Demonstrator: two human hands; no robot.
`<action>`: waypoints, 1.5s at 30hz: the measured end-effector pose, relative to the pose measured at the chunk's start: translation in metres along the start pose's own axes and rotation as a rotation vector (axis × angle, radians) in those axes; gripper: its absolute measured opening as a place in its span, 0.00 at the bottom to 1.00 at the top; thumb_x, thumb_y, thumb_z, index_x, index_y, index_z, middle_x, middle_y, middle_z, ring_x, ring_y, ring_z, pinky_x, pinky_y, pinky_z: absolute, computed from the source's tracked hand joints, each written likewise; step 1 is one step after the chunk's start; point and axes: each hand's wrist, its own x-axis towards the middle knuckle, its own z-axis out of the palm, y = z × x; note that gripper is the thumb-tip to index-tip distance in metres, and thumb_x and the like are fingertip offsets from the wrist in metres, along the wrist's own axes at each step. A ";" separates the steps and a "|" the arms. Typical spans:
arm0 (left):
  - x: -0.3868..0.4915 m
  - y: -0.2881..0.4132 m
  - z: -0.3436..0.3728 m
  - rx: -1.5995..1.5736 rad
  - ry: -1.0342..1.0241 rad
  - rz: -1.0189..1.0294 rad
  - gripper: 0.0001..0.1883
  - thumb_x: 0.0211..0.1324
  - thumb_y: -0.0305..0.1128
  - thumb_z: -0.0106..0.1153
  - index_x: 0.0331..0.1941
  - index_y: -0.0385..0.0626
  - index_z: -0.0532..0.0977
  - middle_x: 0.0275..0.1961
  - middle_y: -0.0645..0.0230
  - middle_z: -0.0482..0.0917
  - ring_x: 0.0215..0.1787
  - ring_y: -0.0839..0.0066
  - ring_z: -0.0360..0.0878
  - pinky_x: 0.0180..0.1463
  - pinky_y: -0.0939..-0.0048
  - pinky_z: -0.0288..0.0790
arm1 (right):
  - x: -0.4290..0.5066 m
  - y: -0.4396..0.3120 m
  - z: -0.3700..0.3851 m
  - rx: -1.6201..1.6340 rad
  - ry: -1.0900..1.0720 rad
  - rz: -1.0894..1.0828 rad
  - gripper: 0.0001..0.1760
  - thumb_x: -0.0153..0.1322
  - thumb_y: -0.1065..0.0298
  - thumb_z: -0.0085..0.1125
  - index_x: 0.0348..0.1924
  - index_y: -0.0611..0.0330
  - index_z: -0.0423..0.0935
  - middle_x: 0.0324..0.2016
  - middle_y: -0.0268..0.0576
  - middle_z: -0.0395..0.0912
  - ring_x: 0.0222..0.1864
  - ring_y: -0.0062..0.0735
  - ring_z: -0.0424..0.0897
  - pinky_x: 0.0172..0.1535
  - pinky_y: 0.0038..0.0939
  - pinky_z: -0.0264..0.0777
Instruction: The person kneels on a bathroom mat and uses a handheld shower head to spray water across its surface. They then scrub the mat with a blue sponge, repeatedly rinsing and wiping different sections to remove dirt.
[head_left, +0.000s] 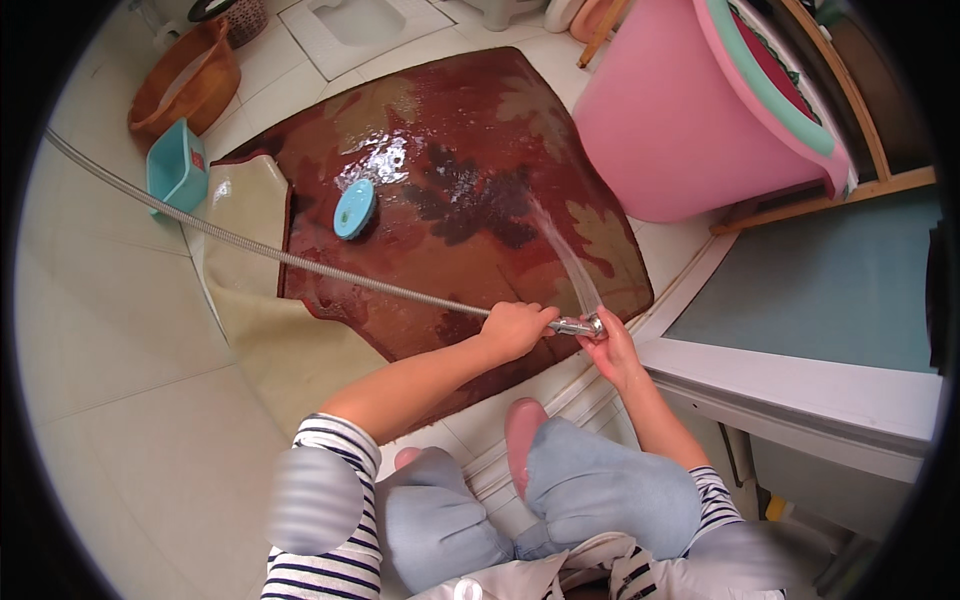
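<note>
My left hand (517, 330) is closed around the handle end of a chrome shower head (576, 326), where a ribbed metal hose (360, 280) joins it. Fingers of my right hand (611, 349) hold the head's spraying end. Water streams from it onto a wet, dark red carpet (450, 247) with a leaf pattern. The carpet lies on the tiled floor, its left part folded over so the beige backing (300, 345) shows. A light blue oval scrubbing brush (355, 209) rests on the carpet, left of the dark leaf.
A large pink tub (652, 112) stands at the upper right beside a wooden frame (832, 202). On the upper left are an orange-brown basin (217, 79) and a turquoise plastic container (199, 169). A squat toilet (367, 45) is beyond the carpet. A raised white ledge (787, 356) runs along the right.
</note>
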 end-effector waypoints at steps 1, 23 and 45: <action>0.009 0.003 0.002 -0.008 -0.003 0.011 0.15 0.59 0.45 0.54 0.47 0.56 0.72 0.31 0.65 0.79 0.36 0.60 0.81 0.33 0.56 0.72 | -0.002 0.002 -0.003 0.088 0.013 -0.026 0.12 0.74 0.58 0.55 0.41 0.57 0.70 0.33 0.37 0.74 0.36 0.29 0.76 0.50 0.39 0.72; -0.036 -0.012 0.015 -0.047 -0.171 -0.133 0.15 0.52 0.40 0.61 0.44 0.55 0.74 0.36 0.63 0.79 0.39 0.58 0.80 0.38 0.55 0.73 | -0.028 0.046 0.001 -0.215 0.044 0.146 0.31 0.72 0.58 0.60 0.59 0.62 0.56 0.45 0.48 0.70 0.40 0.37 0.80 0.39 0.32 0.78; -0.087 0.010 -0.018 0.143 -0.892 -0.254 0.18 0.60 0.42 0.53 0.49 0.43 0.73 0.39 0.58 0.84 0.41 0.56 0.83 0.40 0.56 0.75 | 0.010 0.066 0.027 -0.702 -0.492 0.619 0.25 0.73 0.45 0.52 0.36 0.63 0.74 0.27 0.39 0.77 0.25 0.26 0.78 0.24 0.23 0.71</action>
